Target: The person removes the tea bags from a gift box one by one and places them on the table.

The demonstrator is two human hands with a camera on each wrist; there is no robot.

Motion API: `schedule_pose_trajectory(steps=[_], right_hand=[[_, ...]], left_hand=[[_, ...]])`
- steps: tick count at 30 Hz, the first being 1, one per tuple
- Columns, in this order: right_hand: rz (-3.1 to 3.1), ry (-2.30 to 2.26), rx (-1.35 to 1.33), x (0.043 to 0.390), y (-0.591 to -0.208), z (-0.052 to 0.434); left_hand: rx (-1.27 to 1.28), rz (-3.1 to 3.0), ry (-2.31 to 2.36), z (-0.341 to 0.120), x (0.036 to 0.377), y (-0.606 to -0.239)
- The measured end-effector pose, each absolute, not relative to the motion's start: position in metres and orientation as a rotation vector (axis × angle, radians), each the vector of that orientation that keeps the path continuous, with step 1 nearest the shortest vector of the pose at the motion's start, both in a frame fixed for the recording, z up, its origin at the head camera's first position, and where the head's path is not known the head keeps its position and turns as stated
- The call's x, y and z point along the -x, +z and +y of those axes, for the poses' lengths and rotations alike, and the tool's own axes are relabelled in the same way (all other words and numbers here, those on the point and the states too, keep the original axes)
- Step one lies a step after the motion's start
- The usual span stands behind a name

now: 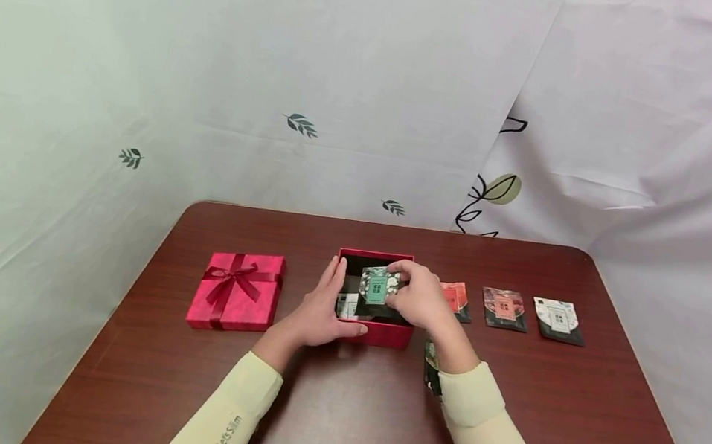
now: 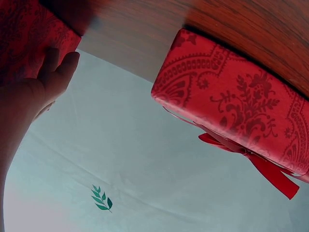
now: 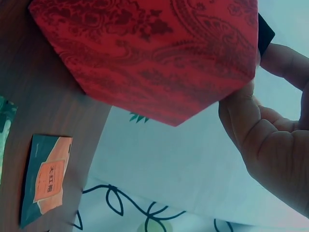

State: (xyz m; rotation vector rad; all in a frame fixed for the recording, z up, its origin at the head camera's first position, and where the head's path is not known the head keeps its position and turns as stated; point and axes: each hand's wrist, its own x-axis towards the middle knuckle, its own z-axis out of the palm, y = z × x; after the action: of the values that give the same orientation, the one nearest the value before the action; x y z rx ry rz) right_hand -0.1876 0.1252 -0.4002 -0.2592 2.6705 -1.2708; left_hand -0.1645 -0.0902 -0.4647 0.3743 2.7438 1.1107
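Observation:
A red patterned gift box (image 1: 384, 335) stands without its lid mid-table, a white-labelled sachet (image 1: 348, 306) inside it. My left hand (image 1: 319, 312) rests along the box's left side, fingers straight and thumb across the front. Over the opening, my right hand (image 1: 420, 295) pinches a green-labelled tea sachet (image 1: 377, 288) by its right edge. In the right wrist view the box (image 3: 154, 53) hides most of that sachet; only a dark corner (image 3: 264, 35) shows beside the fingers. The left wrist view shows my left hand (image 2: 43, 84) against the box (image 2: 24, 34).
The lid (image 1: 236, 292) with its ribbon bow lies left of the box. To the right lie an orange-red sachet (image 1: 455, 297), an orange-labelled sachet (image 1: 504, 309) and a white sachet (image 1: 558, 321). A green sachet (image 1: 431, 367) is partly under my right forearm.

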Motion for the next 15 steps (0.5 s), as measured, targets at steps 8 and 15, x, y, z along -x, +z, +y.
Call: schedule_pose_trajectory(steps=[8, 15], right_hand=[[2.631, -1.345, 0.205, 0.184, -0.403, 0.141], [2.599, -1.402, 0.166, 0.183, -0.406, 0.155]], left_hand=[[-0.373, 2.749, 1.116, -0.09, 0.164, -0.466], [-0.364, 2.752, 1.111, -0.09, 0.165, -0.465]])
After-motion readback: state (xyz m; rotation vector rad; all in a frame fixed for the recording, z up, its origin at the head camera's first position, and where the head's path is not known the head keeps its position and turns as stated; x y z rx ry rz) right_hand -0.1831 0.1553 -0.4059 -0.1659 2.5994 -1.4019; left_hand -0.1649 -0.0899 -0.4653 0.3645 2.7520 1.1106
